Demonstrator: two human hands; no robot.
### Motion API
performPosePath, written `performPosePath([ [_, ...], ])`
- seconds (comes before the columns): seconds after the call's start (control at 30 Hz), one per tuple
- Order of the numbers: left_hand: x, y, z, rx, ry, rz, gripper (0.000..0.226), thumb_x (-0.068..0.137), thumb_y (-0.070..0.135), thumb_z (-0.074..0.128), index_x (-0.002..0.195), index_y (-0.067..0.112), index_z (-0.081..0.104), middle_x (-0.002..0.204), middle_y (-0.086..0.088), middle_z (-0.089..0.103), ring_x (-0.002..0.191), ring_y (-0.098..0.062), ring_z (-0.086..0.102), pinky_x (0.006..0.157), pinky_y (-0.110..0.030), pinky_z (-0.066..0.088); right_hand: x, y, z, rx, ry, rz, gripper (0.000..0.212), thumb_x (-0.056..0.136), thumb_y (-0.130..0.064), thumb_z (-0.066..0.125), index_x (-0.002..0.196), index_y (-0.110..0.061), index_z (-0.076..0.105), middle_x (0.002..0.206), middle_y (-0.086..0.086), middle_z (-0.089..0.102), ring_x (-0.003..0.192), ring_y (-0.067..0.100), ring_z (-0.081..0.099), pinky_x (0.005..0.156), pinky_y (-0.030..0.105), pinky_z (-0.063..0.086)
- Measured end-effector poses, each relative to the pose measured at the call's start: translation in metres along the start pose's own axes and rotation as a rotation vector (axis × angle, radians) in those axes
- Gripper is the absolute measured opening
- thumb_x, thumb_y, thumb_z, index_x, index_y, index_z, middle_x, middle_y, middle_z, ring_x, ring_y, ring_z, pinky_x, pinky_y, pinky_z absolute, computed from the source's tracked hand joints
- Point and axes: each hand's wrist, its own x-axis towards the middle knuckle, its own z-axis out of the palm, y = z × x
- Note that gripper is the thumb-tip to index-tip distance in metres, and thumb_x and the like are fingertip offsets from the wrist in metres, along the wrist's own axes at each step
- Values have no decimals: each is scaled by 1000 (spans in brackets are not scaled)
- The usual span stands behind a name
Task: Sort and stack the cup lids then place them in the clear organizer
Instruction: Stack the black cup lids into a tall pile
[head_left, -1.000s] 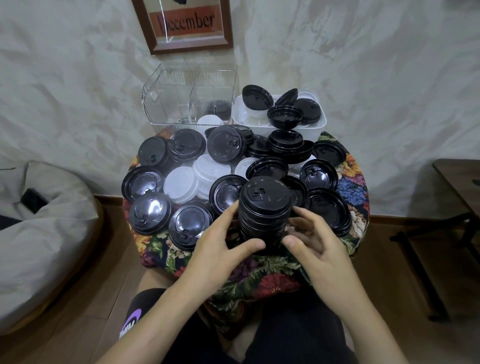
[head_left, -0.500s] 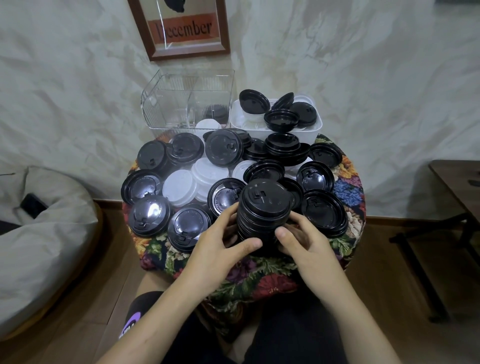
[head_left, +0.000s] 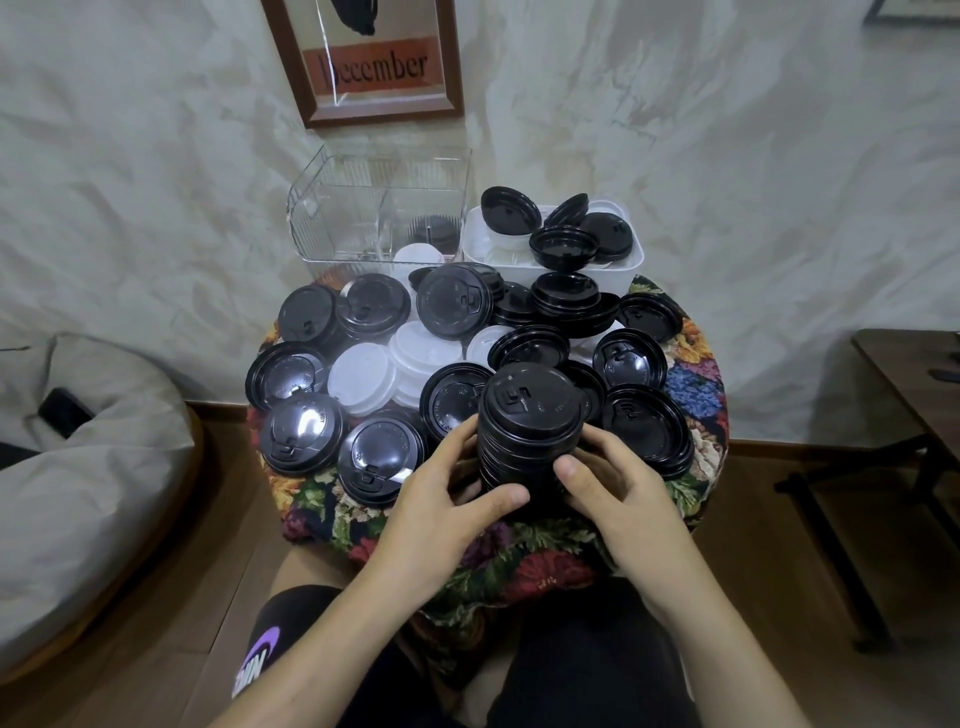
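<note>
A tall stack of black cup lids (head_left: 527, 415) stands at the near edge of the small round table. My left hand (head_left: 441, 504) grips its left side, thumb across the front near the base. My right hand (head_left: 613, 493) grips its right side, thumb on the front. Loose black lids (head_left: 452, 306) and white lids (head_left: 363, 379) cover the rest of the table. The clear organizer (head_left: 379, 208) sits at the back left, holding a white lid stack (head_left: 418, 254) and a dark stack behind it.
A white bin (head_left: 631, 265) with several black lids stands at the back right. The table has a floral cloth (head_left: 696, 384). A grey beanbag (head_left: 78, 467) lies to the left, a dark wooden table (head_left: 914, 374) to the right. A framed picture (head_left: 374, 62) hangs on the wall.
Both hands have closed in on the stack, the right thumb moving onto its front. The view has shifted slightly.
</note>
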Motion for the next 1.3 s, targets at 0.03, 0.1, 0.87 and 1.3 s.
performPosePath([
  [0.03,0,1,1,-2,-4,-1,70,88,28,83,149,36,50,139,13,64,132,-8,59,114,-41,47,0,0,-1,-1,3,4,46,85,-47,70,130,-38,63,125,-23,71,122,-3,63,110,41,51],
  [0.1,0,2,4,-7,-11,0,70,88,28,83,149,35,50,139,13,64,131,-8,59,114,-39,48,-2,0,-4,4,8,7,46,84,-48,70,129,-38,64,124,-23,71,122,-3,63,110,41,51],
  [0.87,25,69,29,36,8,144,71,82,32,85,145,41,54,126,20,70,117,7,63,93,-7,47,1,-46,-54,32,62,-69,49,84,-61,73,128,-39,67,125,-12,74,123,7,66,108,46,51],
  [1.3,48,84,37,-6,-29,208,70,81,41,83,145,42,53,129,15,70,123,-1,62,107,-34,51,13,-61,-70,1,121,-125,52,86,-65,71,131,-41,66,130,-12,72,127,10,64,109,49,50],
])
